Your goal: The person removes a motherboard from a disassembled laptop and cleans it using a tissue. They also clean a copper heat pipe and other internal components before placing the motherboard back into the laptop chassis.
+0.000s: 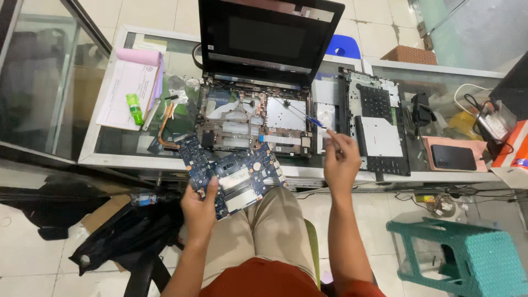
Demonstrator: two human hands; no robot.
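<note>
My left hand (pixel 199 208) grips a blue laptop motherboard (pixel 234 173) by its lower left edge and holds it tilted above my lap, just in front of the glass counter. My right hand (pixel 341 160) is raised over the counter's front edge with a thin blue-handled screwdriver (pixel 308 117) pinched in its fingers. The screwdriver's shaft points up and left over an opened laptop chassis (pixel 250 122), whose black screen (pixel 268 38) stands open behind it.
A detached black bottom cover (pixel 377 124) lies right of the chassis. Papers with a pink pad (pixel 132 82), a green bottle (pixel 134 108) and a copper heat pipe (pixel 165 129) sit on the left. A phone (pixel 453 157) lies at the right. A teal stool (pixel 467 256) stands on the floor.
</note>
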